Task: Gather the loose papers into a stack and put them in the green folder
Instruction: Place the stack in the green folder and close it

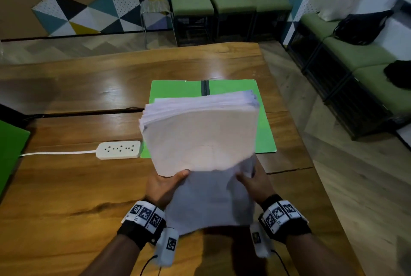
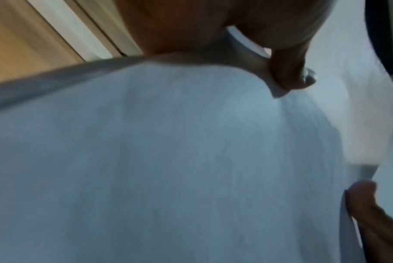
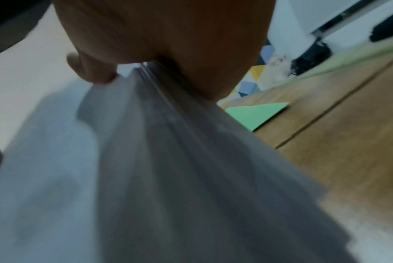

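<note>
While my left hand (image 1: 163, 189) and right hand (image 1: 255, 183) each pinch the thick stack of white papers (image 1: 200, 133) at lower centre, I should square its fanned top edges before lowering it onto the open green folder (image 1: 175, 90) on the wooden bench (image 1: 66, 186).

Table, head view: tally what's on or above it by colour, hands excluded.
Green: 2, open green folder and a green sheet at the left edge
White: 2, paper stack in both hands, power strip
Total: 4

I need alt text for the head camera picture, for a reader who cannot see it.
Left hand and right hand hold a thick stack of white papers above an open green folder on a wooden table. A white power strip lies left of the folder.
</note>
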`<state>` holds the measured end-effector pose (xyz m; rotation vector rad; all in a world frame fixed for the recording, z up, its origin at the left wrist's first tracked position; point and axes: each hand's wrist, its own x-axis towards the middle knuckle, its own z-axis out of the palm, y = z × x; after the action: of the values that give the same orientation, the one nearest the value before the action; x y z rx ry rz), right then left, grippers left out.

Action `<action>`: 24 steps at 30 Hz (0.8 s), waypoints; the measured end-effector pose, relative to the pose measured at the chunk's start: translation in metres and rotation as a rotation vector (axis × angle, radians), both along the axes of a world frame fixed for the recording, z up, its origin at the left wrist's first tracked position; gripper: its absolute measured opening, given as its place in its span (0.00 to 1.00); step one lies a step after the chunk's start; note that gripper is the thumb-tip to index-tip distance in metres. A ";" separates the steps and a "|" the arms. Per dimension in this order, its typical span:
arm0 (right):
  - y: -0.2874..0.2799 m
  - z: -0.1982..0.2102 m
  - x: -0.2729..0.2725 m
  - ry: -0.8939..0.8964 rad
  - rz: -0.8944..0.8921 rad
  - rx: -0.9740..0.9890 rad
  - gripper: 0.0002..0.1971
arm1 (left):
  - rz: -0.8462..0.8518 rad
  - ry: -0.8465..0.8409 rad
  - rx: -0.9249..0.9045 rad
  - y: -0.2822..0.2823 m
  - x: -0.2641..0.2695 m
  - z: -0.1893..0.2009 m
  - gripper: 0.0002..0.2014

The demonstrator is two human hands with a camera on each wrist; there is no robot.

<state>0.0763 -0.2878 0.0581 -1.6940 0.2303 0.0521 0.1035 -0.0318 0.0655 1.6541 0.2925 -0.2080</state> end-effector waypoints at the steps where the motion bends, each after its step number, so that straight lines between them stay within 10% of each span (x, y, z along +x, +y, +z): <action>1: -0.006 -0.004 0.000 0.028 0.007 -0.006 0.33 | -0.004 0.027 -0.034 -0.007 0.005 -0.001 0.22; 8: -0.046 -0.022 0.014 0.066 -0.142 0.035 0.21 | -0.014 0.113 -0.168 -0.066 0.042 -0.026 0.18; 13: -0.088 -0.034 0.015 0.112 -0.248 0.123 0.31 | -0.215 -0.025 0.263 -0.081 0.083 -0.055 0.20; 18: -0.136 -0.029 0.013 0.066 -0.345 0.144 0.20 | -0.626 -0.052 1.014 -0.074 0.102 -0.090 0.32; 21: -0.160 -0.016 0.014 0.025 -0.419 0.167 0.15 | -0.673 -0.036 1.098 -0.077 0.092 -0.100 0.27; 24: -0.174 -0.009 0.017 0.020 -0.432 0.138 0.33 | -0.651 -0.069 1.088 -0.084 0.072 -0.091 0.23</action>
<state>0.0929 -0.4614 0.0493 -1.4765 0.5893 -0.2315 0.1754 -0.1158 -0.0258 2.8013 -0.2685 -0.5381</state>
